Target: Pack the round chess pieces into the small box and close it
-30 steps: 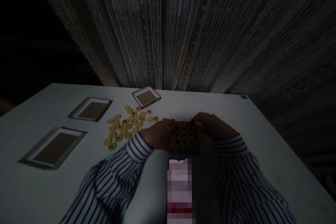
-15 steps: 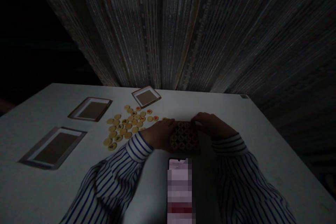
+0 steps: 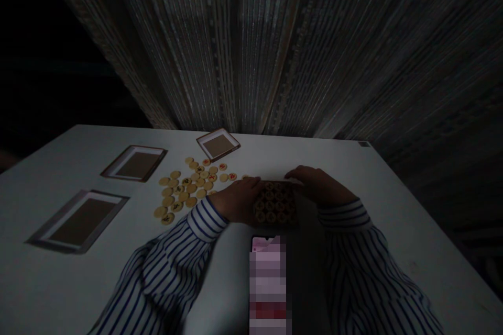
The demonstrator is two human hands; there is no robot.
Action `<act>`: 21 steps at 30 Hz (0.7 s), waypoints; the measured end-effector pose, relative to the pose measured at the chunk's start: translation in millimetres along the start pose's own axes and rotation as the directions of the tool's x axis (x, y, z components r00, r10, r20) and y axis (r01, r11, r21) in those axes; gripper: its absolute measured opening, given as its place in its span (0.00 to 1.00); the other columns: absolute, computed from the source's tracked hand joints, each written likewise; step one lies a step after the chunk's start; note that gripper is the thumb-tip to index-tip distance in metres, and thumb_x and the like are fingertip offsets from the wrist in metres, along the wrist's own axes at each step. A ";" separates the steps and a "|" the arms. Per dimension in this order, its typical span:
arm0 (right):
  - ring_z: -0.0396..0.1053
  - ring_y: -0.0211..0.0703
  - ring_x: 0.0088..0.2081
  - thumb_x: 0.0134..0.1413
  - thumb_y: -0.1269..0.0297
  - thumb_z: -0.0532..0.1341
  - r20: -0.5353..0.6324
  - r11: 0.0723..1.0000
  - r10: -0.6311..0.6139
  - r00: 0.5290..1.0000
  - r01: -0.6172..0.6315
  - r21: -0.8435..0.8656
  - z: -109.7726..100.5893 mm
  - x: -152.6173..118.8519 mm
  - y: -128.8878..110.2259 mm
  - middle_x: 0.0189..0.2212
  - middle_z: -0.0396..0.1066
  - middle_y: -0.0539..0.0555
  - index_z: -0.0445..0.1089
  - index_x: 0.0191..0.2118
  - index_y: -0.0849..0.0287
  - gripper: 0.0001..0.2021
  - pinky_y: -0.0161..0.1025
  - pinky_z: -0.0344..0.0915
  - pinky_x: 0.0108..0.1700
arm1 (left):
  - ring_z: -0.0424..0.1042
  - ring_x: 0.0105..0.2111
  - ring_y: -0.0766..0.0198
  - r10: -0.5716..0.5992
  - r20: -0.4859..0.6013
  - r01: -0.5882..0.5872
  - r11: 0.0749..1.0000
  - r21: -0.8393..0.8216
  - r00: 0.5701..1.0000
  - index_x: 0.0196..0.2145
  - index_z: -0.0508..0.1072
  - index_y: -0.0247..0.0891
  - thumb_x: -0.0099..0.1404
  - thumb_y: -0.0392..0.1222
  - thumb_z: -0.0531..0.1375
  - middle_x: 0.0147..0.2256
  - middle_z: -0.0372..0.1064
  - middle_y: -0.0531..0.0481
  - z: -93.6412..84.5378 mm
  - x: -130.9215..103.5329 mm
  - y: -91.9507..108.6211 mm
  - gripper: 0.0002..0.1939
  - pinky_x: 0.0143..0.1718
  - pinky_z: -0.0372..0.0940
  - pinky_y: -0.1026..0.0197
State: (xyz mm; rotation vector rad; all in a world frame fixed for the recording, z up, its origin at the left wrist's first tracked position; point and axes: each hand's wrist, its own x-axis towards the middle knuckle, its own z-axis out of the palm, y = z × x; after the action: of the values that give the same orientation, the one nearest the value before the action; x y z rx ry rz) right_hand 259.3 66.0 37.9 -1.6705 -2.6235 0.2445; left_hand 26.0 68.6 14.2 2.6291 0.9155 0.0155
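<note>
A small box (image 3: 294,215) filled with rows of round pieces (image 3: 272,204) sits between my hands. My left hand (image 3: 238,200) is closed on the box's left side. My right hand (image 3: 319,184) is at the box's upper right corner, its fingers bent and partly in shadow; whether they grip the box is too dark to tell. To the left of my left hand lie several loose round wooden pieces (image 3: 191,188), some with red or black characters and others blank.
Three shallow framed trays stand on the white table (image 3: 149,251): one at the left (image 3: 80,221), one behind it (image 3: 134,163), one at the back (image 3: 218,144). A phone (image 3: 268,282) lies below the box. Striped curtains hang behind.
The fingertips of my right hand have shifted slightly left along the box's upper right corner. My left hand and the loose pieces look much the same.
</note>
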 end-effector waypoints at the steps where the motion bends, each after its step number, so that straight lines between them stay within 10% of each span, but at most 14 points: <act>1: 0.66 0.42 0.41 0.53 0.66 0.56 -0.014 1.000 -0.003 1.000 0.003 0.005 -0.9 -0.8 0.8 0.40 0.69 0.56 0.66 0.45 0.57 0.13 0.39 0.62 0.42 | 0.54 0.54 0.44 -0.003 0.000 0.003 1.000 0.001 1.000 0.57 0.49 0.32 0.42 0.50 0.63 0.56 0.51 0.33 0.2 0.2 -0.2 0.47 0.51 0.53 0.46; 12: 0.69 0.42 0.40 0.54 0.66 0.52 -0.213 0.983 0.095 0.972 -0.057 0.177 14.1 -29.2 -0.1 0.42 0.70 0.60 0.64 0.48 0.63 0.16 0.40 0.65 0.42 | 0.50 0.58 0.47 -0.079 -0.072 0.074 0.994 -0.079 0.994 0.57 0.49 0.32 0.47 0.51 0.62 0.58 0.49 0.33 -4.8 -21.7 7.5 0.44 0.55 0.52 0.49; 21: 0.71 0.42 0.37 0.54 0.65 0.50 -0.113 0.781 0.372 0.921 -0.245 0.575 47.5 -52.7 -19.8 0.39 0.72 0.59 0.64 0.50 0.63 0.18 0.39 0.69 0.37 | 0.54 0.56 0.52 -0.266 -0.283 0.179 0.938 -0.297 0.922 0.57 0.49 0.37 0.55 0.52 0.57 0.57 0.52 0.38 22.6 -46.4 19.6 0.36 0.56 0.52 0.47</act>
State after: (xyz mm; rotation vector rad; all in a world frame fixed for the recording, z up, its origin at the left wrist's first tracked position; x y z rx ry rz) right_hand 259.2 4.6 -2.7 -1.7628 -1.8466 0.7037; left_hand 3.9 19.0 4.4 2.2943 1.2246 0.4868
